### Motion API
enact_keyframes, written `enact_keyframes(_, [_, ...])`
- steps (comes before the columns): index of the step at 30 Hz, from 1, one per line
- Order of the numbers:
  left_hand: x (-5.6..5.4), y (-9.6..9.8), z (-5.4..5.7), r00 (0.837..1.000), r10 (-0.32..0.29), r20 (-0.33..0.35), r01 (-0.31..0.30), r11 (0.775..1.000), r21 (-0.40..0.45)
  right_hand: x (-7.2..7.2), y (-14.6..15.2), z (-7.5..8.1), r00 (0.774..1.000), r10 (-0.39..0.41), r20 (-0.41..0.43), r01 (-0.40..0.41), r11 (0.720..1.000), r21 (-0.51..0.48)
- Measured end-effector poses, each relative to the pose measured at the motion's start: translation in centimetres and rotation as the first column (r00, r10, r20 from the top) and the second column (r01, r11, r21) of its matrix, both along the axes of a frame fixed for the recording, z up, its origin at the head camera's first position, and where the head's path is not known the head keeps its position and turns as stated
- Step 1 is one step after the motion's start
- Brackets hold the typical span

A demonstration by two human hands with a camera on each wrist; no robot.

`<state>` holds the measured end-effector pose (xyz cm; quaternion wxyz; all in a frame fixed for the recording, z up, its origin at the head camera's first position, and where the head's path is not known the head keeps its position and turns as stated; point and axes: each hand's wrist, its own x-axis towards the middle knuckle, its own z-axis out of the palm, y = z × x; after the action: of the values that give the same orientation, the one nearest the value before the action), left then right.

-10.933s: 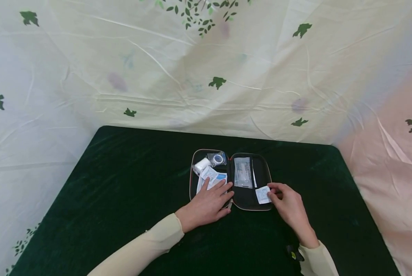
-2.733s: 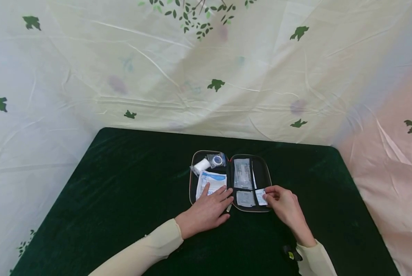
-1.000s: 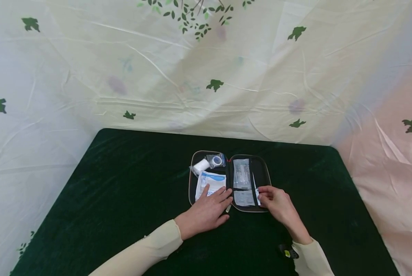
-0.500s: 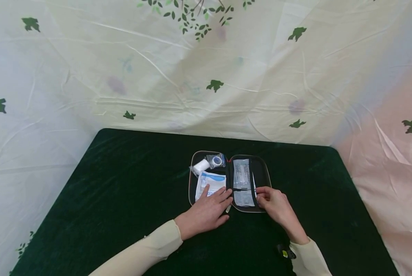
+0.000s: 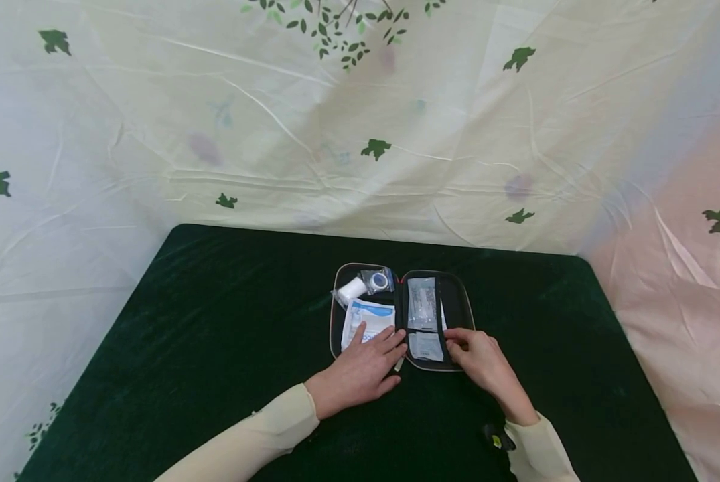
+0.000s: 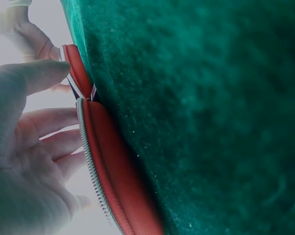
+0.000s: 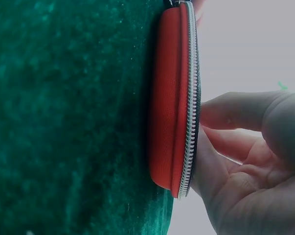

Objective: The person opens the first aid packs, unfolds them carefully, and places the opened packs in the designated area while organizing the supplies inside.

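An open zip case [image 5: 456, 294], black inside, lies on the dark green cloth; its red shell [image 7: 166, 98] shows in both wrist views. My left hand [image 5: 360, 371] lies spread over the lower left half, fingers straight on a white and blue packet [image 5: 368, 311]. At the right half, my right hand [image 5: 486, 365] curls thumb and index finger together beside the black strap [image 5: 441, 314], pinching a small white packet mostly hidden by the strap and fingers. Left of the strap sit another small packet [image 5: 426, 347] and, above it, a clear sachet [image 5: 422, 302].
A bagged white roll [image 5: 351, 289] and a bagged tape roll [image 5: 379, 280] fill the case's upper left. Green cloth [image 5: 245, 301] covers the table around the case. Pale fabric [image 5: 311, 134] with printed leaves hangs behind and at both sides.
Earlier, one small packet came to lie left of the strap. Since then my right hand has moved left with a second, which has slid out of sight at the strap. My left hand is almost still.
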<state>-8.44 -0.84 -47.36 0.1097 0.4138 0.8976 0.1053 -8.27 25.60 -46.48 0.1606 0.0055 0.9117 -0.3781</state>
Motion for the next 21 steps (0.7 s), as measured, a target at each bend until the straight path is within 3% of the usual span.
enact_keyframes(21, [0.08, 0.01, -0.1, 1.0, 0.007, -0.005, -0.007, 1.0, 0.003, 0.09, -0.37, 0.3, 0.999, -0.02, 0.041, 0.02, 1.0, 0.003])
